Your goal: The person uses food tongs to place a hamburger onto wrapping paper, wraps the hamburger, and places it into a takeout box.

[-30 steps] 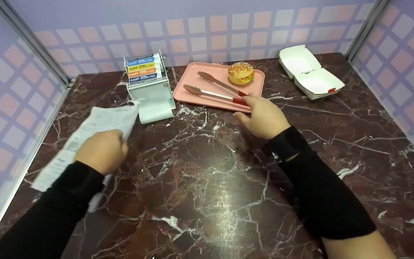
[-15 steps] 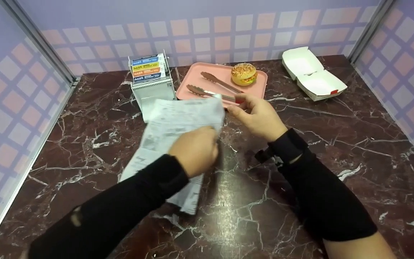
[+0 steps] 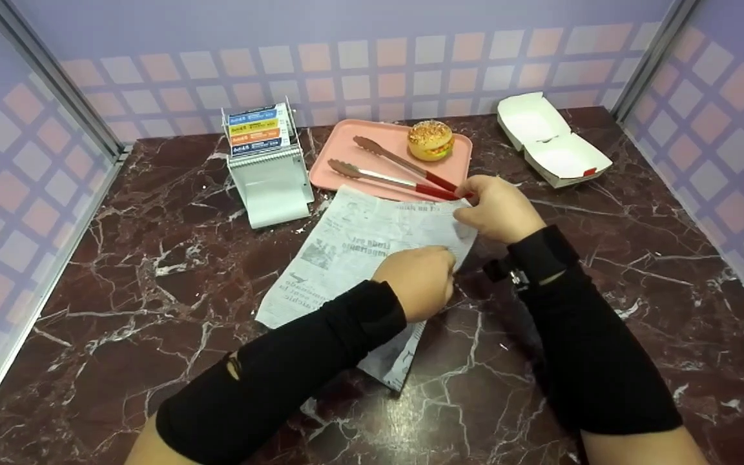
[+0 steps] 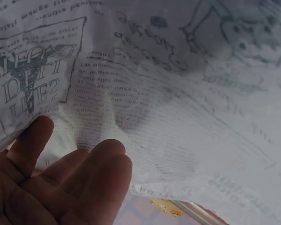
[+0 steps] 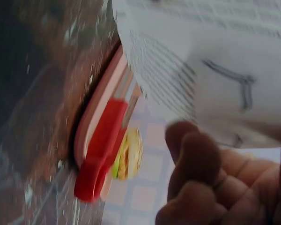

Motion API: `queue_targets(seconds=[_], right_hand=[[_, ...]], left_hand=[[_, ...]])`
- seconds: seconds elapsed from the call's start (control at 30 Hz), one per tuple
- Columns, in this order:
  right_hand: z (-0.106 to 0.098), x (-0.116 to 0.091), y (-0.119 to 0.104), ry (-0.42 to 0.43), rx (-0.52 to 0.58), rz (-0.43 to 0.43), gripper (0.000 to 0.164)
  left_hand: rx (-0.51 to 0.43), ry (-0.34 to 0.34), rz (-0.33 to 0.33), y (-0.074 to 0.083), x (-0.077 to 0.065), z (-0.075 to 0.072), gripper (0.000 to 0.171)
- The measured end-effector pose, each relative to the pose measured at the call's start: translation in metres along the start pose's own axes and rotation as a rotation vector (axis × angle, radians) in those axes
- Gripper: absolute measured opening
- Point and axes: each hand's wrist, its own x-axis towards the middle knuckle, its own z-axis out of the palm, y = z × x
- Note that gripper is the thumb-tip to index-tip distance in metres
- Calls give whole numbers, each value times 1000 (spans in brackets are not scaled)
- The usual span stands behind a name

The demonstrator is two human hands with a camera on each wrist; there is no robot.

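Observation:
A sheet of newspaper-print wrapping paper (image 3: 372, 232) hangs tilted above the table in the head view. My left hand (image 3: 417, 283) grips it near its right side; in the left wrist view the fingers (image 4: 100, 176) show against the paper, the thumb hidden. At the sheet's upper right corner, my right hand (image 3: 501, 208) pinches the edge, and the right wrist view shows curled fingers (image 5: 196, 164) there. Just behind that hand lie tongs (image 3: 404, 175) with red handles on a pink tray (image 3: 333, 145). A sesame-bun burger (image 3: 431, 141) sits on the same tray.
A metal stand (image 3: 268, 184) with stacked coloured boxes and a hanging white roll stands left of the tray. An opened white burger box (image 3: 556, 145) lies at the back right. Tiled-pattern panels enclose the dark marble table (image 3: 172, 290) on three sides.
My left hand has carried the wrapping paper from the left side rightward to the middle. My right hand has left the tongs' handles and taken the paper's corner.

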Motion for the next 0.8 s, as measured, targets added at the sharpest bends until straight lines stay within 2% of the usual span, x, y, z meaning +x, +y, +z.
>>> queue_targets(seconds=[0.13, 0.2, 0.27, 0.43, 0.5, 0.6, 0.67, 0.8], right_hand=[[-9, 1, 13, -29, -59, 19, 28], [-13, 1, 21, -52, -85, 43, 25], [-15, 1, 29, -74, -117, 60, 23], [-16, 3, 45, -136, -201, 72, 20], [-15, 4, 50, -163, -223, 76, 19], [-13, 6, 55, -188, -235, 92, 17], [-11, 7, 58, -195, -243, 102, 15], [-7, 8, 63, -209, -267, 116, 12]], left_hand=[[-124, -108, -21, -16, -6, -4, 50], [-174, -154, -64, -33, -13, -5, 67], [-187, -176, -119, -53, -22, -6, 73], [-62, -233, -250, -102, -46, -1, 69], [-21, -259, -283, -115, -52, 2, 76], [-20, -280, -316, -127, -58, 4, 92], [-22, -291, -316, -131, -59, 4, 102], [-17, -307, -319, -134, -57, 3, 106]])
